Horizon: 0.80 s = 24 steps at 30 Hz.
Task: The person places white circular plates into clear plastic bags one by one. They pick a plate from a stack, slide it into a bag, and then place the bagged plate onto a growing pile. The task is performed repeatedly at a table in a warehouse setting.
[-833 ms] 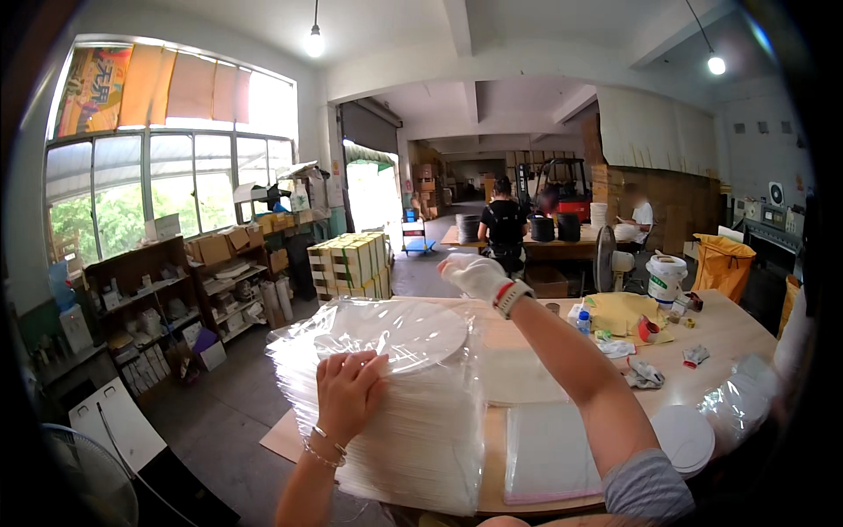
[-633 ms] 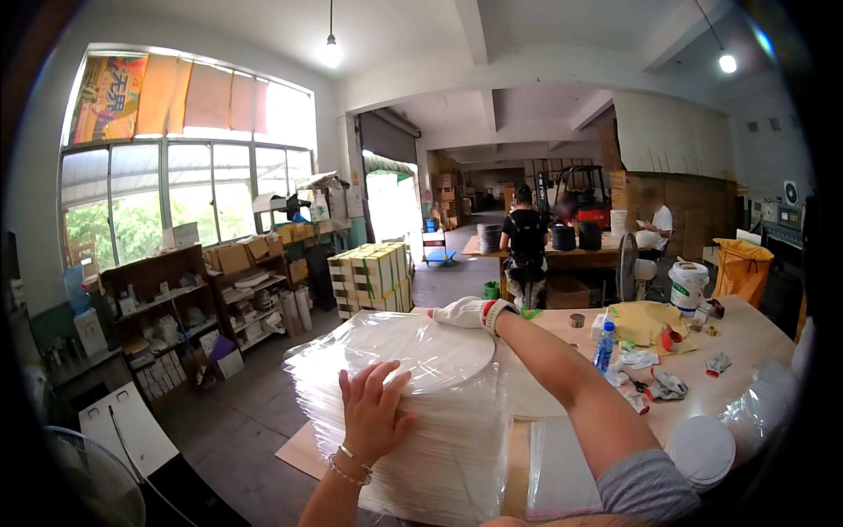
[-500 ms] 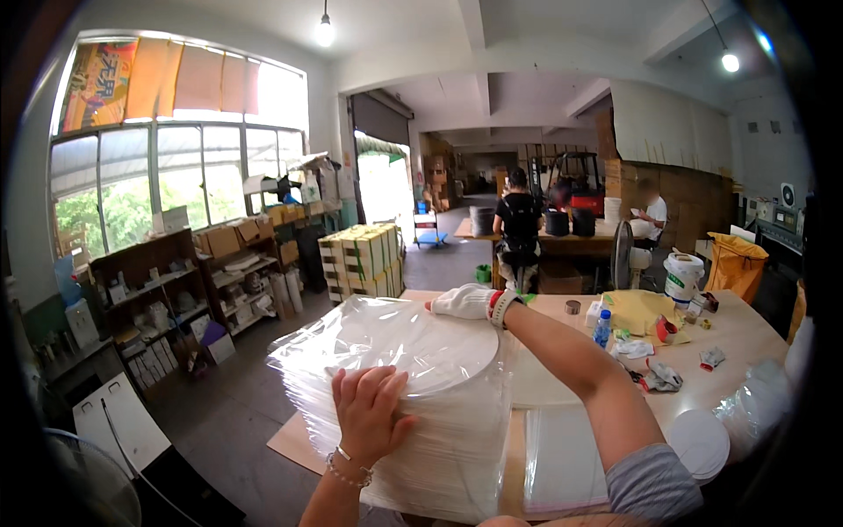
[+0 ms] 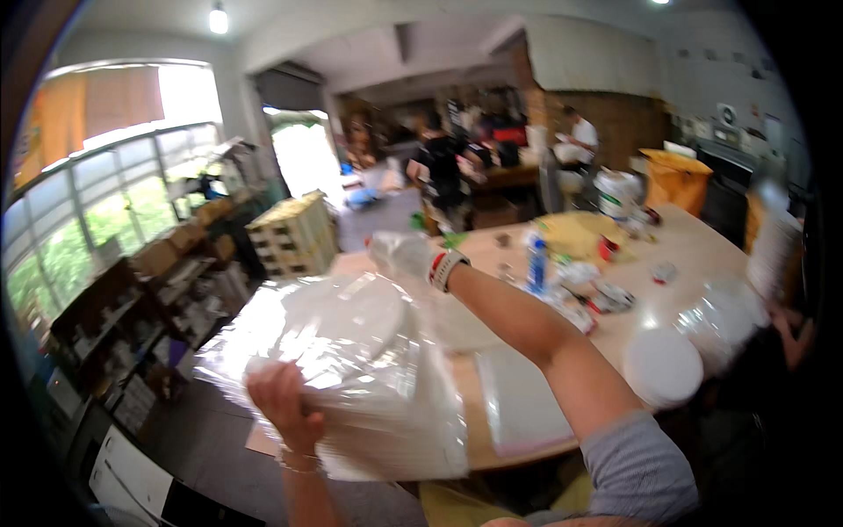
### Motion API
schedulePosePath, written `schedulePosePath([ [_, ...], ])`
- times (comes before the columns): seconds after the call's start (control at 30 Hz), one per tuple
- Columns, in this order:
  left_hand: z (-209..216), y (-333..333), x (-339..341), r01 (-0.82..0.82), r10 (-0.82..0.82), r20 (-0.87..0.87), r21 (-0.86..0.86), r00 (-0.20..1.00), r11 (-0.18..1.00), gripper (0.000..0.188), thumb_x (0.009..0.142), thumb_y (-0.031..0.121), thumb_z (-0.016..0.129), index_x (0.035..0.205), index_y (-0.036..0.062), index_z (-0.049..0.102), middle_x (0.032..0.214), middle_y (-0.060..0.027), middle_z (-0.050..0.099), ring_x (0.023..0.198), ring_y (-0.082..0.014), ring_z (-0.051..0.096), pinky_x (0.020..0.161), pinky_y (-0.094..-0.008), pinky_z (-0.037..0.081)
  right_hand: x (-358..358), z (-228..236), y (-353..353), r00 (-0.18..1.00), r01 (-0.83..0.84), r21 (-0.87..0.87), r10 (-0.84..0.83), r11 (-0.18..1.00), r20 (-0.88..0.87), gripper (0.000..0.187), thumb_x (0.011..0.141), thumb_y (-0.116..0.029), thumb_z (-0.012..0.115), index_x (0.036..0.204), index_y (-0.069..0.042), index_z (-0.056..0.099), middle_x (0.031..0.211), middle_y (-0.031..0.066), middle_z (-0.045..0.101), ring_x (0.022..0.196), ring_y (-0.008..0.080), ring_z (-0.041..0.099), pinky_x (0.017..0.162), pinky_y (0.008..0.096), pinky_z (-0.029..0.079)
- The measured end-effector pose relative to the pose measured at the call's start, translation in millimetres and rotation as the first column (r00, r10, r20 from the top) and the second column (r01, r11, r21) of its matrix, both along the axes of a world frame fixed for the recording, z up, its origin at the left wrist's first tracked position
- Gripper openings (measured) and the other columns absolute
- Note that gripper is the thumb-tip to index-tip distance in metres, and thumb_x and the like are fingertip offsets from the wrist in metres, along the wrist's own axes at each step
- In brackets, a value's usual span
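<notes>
A tall stack of clear plastic bags with round white discs in them (image 4: pixel 386 386) stands at the table's near left. My bare left hand (image 4: pixel 285 400), a bracelet at its wrist, is at the stack's near left corner, its fingers curled over the crinkled film. My right hand (image 4: pixel 402 256), in a white glove with a banded watch at the wrist, is past the stack's far right edge, apart from the top disc. Motion smears its fingers, so their pose is unclear. Flat clear bags (image 4: pixel 522 400) lie right of the stack.
On the wooden table (image 4: pixel 487 250) are a blue-capped bottle (image 4: pixel 536 263), yellow cloth (image 4: pixel 575 235), gloves (image 4: pixel 610 299) and a white round stack (image 4: pixel 663 367). Another person's arm (image 4: pixel 790 329) shows at the right. Two people work farther back. Strapped pale blocks (image 4: pixel 294 233) stand on the floor beyond.
The view has swung right and blurred. My right hand has left the top of the stack, moving off its far right edge. My left hand's fingers have curled round the corner.
</notes>
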<state>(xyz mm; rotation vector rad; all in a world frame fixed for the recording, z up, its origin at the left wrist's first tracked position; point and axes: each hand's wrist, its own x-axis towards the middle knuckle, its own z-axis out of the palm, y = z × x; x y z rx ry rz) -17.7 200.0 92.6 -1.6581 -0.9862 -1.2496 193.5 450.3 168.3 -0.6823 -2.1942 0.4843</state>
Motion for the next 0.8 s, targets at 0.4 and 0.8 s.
schedulePosePath([
  [0.4, -103.6, -45.7, 59.1, 0.417, -0.416, -0.067, -0.006, 0.907, 0.909, 0.045, 0.091, 0.038, 0.033, 0.12, 0.0063, 0.045, 0.113, -0.0168, 0.053, 0.105, -0.032, 0.051, 0.092, -0.0479, 0.04, 473.7, -208.2, -231.5, 0.595, 0.784, -0.235, -0.589, 0.574, 0.547, 0.02, 0.081, -0.014, 0.057, 0.094, 0.001, 0.057, 0.086, 0.0133, 0.063, 0.082, 0.0252, 0.06, 0.074, 0.0327, 0.048],
  [0.8, -213.6, -90.2, 193.2, 0.675, -0.012, 0.694, -0.704, 0.72, -0.22, 0.053, 0.088, 0.041, 0.048, 0.128, 0.0083, 0.035, 0.11, -0.0203, 0.054, 0.103, -0.0314, 0.054, 0.092, -0.0536, 0.038, 551.7, -326.3, -284.2, 0.459, 0.707, 0.219, -0.672, 0.672, 0.581, 0.033, 0.067, -0.017, 0.065, 0.098, -0.008, 0.062, 0.118, 0.0064, 0.053, 0.103, 0.0297, 0.049, 0.09, 0.0365, 0.042],
])
